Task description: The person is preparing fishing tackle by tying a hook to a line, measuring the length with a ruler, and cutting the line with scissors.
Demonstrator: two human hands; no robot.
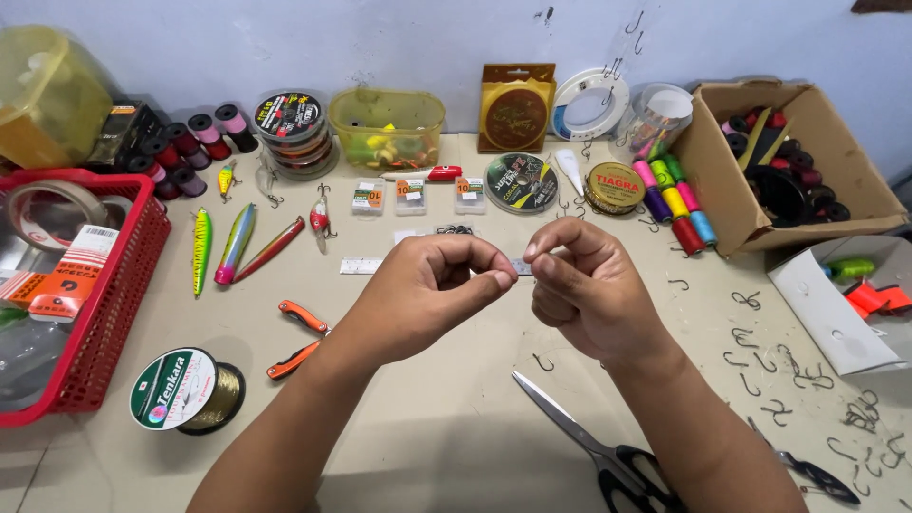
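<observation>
Between the two hands, raised above the middle of the desk point(446, 418), something very small is pinched; it is too fine to make out, perhaps a hook or a strand of line. The left hand point(427, 290) has its fingers point(475, 266) curled narrow, thumb against forefinger, tips aimed right. The right hand point(584, 285) meets it, fingers pressed together in a tight pinch, the tips of both hands nearly touching.

Just below them a single loose hook point(542, 363) lies on the desk, and scissors point(594, 446) with black handles lie near the right forearm. Orange-handled pliers point(299, 337) lie beside the left forearm, with a spool of golden line point(187, 390) further left. More hooks point(788, 380) are scattered to the right. Long fishing lures point(236, 244) lie behind on the left, next to a red basket point(119, 294). A cardboard box point(750, 204) of thread spools stands at the far right
</observation>
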